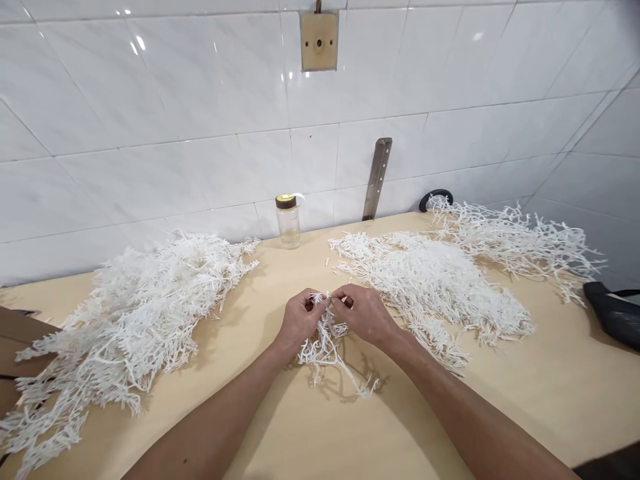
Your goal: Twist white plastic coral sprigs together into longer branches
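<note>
My left hand [301, 319] is closed in a pinch on a white artificial plant branch [326, 350], whose thin curly sprigs hang toward the table below the fingers. Close beside it, my right hand [366, 312] has thumb and forefinger pressed together at the upper tip of the same branch. What exactly lies between those right fingertips is too small to see clearly. To the right spreads a pile of small white sprigs [440, 280]. On the left lies a large heap of fuller white branches [135, 320].
A clear bottle [289, 227] with a dark lid stands by the tiled wall. A metal bracket strip [377, 179] leans there too. Behind the right pile are barer white stems [520, 240] and a black ring [436, 199]. A black object [613, 313] sits far right, a cardboard box [25, 340] far left.
</note>
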The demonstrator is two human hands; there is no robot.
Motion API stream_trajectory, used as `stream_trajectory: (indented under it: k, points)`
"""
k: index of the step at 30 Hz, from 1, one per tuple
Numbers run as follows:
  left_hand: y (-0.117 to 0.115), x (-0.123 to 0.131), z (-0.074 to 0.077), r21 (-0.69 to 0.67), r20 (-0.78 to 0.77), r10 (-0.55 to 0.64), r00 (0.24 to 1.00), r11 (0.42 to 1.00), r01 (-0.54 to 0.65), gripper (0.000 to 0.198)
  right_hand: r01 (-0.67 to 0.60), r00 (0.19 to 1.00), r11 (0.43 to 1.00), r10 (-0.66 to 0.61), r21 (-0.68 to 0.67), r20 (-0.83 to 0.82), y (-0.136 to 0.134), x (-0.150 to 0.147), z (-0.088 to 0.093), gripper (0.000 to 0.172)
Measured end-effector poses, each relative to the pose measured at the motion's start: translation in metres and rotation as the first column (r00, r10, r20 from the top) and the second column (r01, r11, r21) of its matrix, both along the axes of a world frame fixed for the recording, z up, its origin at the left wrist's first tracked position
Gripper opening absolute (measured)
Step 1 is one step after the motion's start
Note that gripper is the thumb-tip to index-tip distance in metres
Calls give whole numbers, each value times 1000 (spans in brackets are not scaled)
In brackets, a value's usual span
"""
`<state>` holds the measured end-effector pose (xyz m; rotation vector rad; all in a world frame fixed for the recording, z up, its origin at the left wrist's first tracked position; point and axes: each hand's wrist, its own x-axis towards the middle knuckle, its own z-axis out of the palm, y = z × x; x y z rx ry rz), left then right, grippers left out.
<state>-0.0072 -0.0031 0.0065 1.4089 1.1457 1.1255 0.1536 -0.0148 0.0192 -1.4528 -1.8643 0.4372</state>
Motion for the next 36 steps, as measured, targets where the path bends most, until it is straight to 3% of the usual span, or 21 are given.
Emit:
stream_trajectory:
  k: [3, 8, 14, 18, 28, 31, 36]
  points:
    - [0, -1, -2, 26, -62, -26, 998, 999, 28, 20, 20, 1000, 998, -19, -57, 17, 0, -1, -1, 18]
    - [1, -2, -4, 57, -92, -74, 993, 995, 79, 19, 16, 1000, 999, -15, -42, 27, 1, -1, -5, 19]
    - [0, -4, -7, 141, -174, 14, 985, 990, 11, 19, 16, 1000, 1000, -16, -27, 26, 0, -4, -6, 17]
    - [-3, -4, -7, 190, -240, 75, 968, 981, -29, 12, 7, 1000, 995, -7, -96, 5, -3, -9, -6, 17]
    - [-4, -3, -5, 242, -203, 69, 977, 970, -18, 11, 124, 987, 980, -138, -155, -82, -1, -21, -11, 13]
    - [-3, -2, -4, 237, -169, 66, 983, 971, -25, 8, 157, 987, 985, -158, -77, -7, -2, -25, -12, 13]
    - [-3, -5, -3, 272, -182, 88, 979, 962, -36, 9, 108, 986, 990, -118, 92, 120, -2, -29, -15, 15]
